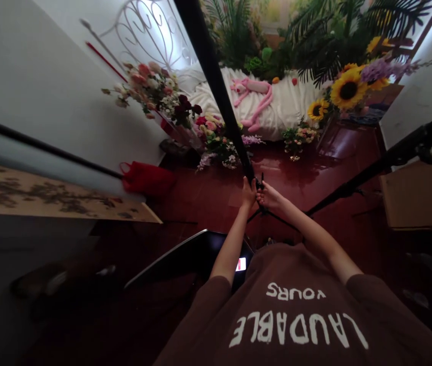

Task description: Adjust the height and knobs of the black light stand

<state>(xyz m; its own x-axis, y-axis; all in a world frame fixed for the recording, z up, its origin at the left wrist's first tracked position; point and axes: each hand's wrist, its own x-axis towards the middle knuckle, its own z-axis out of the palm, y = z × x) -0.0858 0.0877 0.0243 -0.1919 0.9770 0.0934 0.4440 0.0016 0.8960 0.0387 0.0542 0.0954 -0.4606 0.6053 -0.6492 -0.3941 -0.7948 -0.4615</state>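
Head view: the left hand [249, 192] has a closed grip around the black pole [216, 76], which stands in front of the person, above the red floor [208, 203]. The right hand [271, 196] has its fingers curled at the clamp [259, 184] on that pole; how tightly cannot be told. One red bag [147, 178] and one cardboard box [422, 185] flank the floor, contents hidden. One pink plush toy [254, 87] and two small round items, one orange [275, 80], one red [294, 81], lie on the white cover [284, 109].
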